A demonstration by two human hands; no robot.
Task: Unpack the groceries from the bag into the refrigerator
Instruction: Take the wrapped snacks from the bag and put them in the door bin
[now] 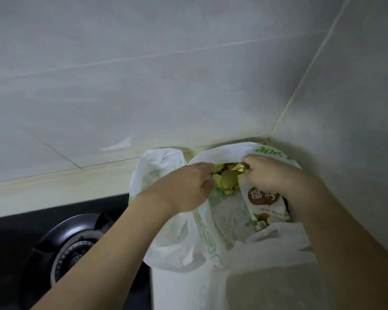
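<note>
A white plastic grocery bag [177, 242] with green print stands open on the counter in the wall corner. Inside lies a shiny gold-green packet [227, 179] and, to its right, a white pouch with a brown label [263, 199]. My left hand [188, 186] reaches into the bag's mouth, its fingers curled on the left edge of the gold-green packet. My right hand [267, 173] grips the packet's right side together with the bag's rim. The lower part of the bag's contents is hidden by plastic folds.
A black gas stove [20, 231] with a round burner [74, 240] lies to the left of the bag. Pale tiled walls [143, 74] meet in a corner just behind the bag. A white surface [267, 287] fills the lower right.
</note>
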